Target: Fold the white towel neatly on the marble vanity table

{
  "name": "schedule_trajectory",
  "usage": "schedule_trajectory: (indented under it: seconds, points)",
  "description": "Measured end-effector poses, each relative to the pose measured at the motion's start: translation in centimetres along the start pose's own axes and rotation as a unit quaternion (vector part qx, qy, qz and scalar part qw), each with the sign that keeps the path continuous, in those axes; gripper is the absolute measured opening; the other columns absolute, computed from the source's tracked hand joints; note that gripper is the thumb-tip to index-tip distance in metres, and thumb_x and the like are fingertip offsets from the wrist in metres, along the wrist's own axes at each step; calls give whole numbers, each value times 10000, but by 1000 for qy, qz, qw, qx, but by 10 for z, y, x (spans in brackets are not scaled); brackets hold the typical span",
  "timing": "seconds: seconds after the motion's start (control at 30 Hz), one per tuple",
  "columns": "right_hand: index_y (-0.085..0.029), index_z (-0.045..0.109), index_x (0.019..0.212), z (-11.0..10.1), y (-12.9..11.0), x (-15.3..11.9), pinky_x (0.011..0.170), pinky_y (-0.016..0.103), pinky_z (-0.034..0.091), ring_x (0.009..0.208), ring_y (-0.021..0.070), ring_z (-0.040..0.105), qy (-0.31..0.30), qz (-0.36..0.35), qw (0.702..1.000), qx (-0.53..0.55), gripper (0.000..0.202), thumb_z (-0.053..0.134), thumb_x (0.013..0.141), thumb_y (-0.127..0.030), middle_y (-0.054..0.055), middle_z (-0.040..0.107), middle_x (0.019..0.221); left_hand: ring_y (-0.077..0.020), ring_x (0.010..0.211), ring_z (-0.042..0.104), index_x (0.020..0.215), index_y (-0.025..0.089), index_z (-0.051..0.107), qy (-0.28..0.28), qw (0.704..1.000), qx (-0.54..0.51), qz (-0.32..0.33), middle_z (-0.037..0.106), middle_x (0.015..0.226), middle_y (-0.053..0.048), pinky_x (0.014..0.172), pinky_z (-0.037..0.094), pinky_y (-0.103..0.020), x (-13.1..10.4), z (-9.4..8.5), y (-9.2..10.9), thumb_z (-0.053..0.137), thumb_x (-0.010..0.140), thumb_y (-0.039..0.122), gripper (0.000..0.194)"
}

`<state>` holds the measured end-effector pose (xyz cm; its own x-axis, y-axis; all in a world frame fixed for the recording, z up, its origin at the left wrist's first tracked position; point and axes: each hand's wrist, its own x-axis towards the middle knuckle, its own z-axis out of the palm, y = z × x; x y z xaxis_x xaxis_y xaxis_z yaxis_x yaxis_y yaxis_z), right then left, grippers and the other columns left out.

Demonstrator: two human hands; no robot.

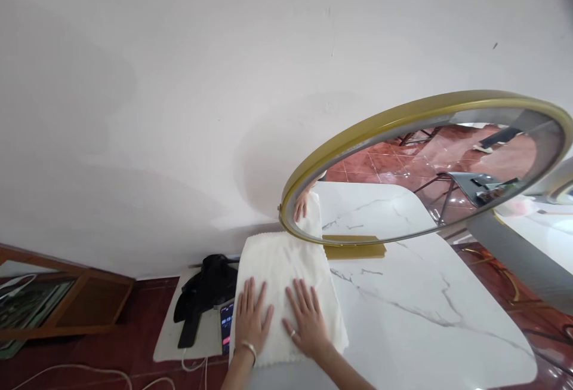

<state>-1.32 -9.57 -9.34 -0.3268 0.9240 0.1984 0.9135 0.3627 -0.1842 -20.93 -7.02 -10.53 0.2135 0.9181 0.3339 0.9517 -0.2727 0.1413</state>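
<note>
Hands (253,325) flat on white cloth (286,258); nearby phone's (227,330) digits blurred

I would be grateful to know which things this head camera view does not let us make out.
- Tabletop under the white cloth: head view, covered by the cloth.
- Both palms: head view, turned down against the cloth.
- Person in the round mirror: head view, upper body cut off by the mirror's edge.
- Smaller writing on the lit phone: head view, too small.
</note>
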Motion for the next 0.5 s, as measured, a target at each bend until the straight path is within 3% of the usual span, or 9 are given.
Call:
schedule_trajectory:
  seconds: [0.1,0.2,0.33,0.5]
  points:
    - [-206,86,1521,9,4,32,1121,530,205,1433,317,152,13,12,1000,-3,705,380,932,-459,110,139,1560,-262,1433,204,1447,266,352,-27,999,-17,-7,205,1563,-71,1119,304,-456,32,8,-15,449,915,359,548]
    - [-207,89,1520,15,5,48,1123,543,188,1438,323,123,17,12,1000,-1,699,388,935,-446,121,117,1564,-265,1441,169,1446,237,357,-29,999,-35,-25,185,1567,-75,1129,299,-451,38,13,-23,440,927,352,538]
    - [-281,91,1516,10,0,32,1108,614,142,1438,355,70,-8,-59,998,30,702,389,922,-507,79,83,1576,-283,1440,160,1494,259,215,12,998,-41,-51,91,1585,-65,1106,341,-467,4,5,-16,397,947,310,579]
    - [-266,84,1517,-4,-14,-21,1072,691,87,1427,406,34,-49,-132,986,85,866,431,833,-666,106,56,1576,-308,1437,162,1507,299,94,32,995,-14,-96,52,1588,-50,1102,326,-520,-64,-18,11,377,945,287,630]
